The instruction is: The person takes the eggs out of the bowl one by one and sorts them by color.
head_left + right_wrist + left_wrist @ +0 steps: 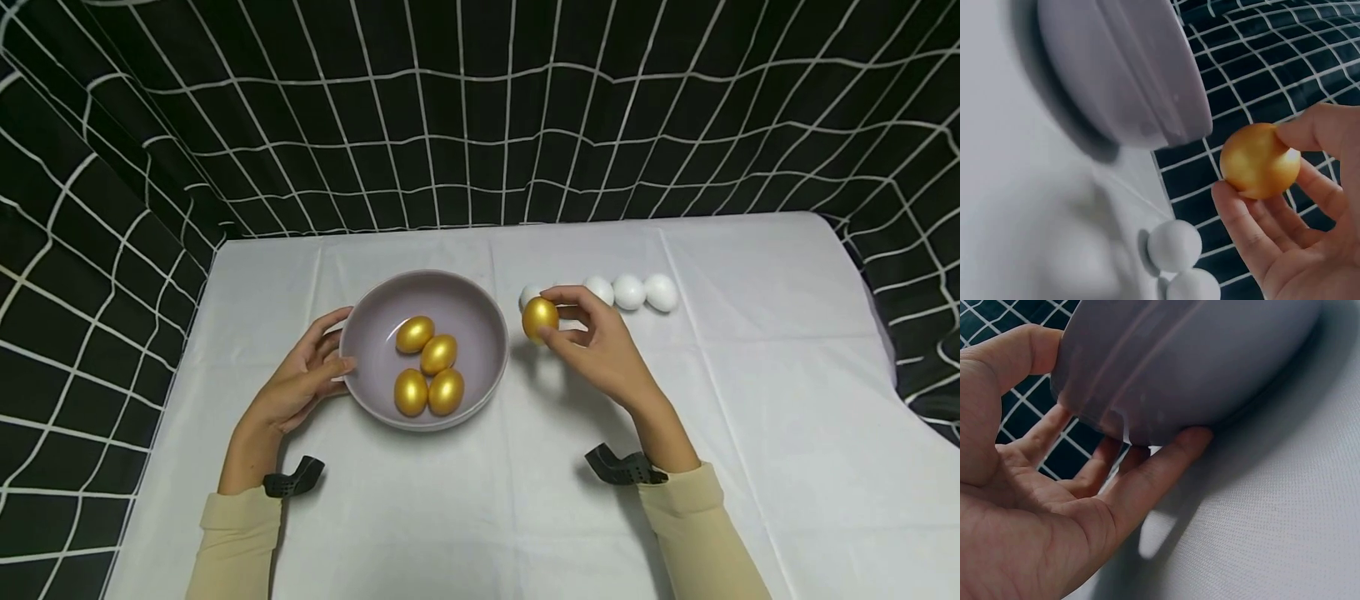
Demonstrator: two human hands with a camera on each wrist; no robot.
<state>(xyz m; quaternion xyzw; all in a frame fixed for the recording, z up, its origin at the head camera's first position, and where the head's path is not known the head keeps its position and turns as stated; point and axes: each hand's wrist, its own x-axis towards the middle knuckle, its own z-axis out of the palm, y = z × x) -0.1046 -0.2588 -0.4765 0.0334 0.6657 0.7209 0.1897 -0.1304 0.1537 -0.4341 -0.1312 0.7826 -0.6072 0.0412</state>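
A mauve bowl (480,312) stands on the white cloth, with several golden eggs (438,354) lying together inside it. My left hand (300,379) holds the bowl by its left side, thumb at the rim and fingers against the outer wall, as the left wrist view also shows. To the right of the bowl, my right hand (600,342) pinches one golden egg (540,319) between thumb and fingertips. In the right wrist view this golden egg (1259,161) is raised clear of the cloth, apart from the bowl's wall (1122,69).
Several white eggs (629,292) lie in a row behind my right hand, partly hidden by it and by the held egg. A white cloth (465,517) covers the table. Black walls with white netting (480,108) enclose the back and sides.
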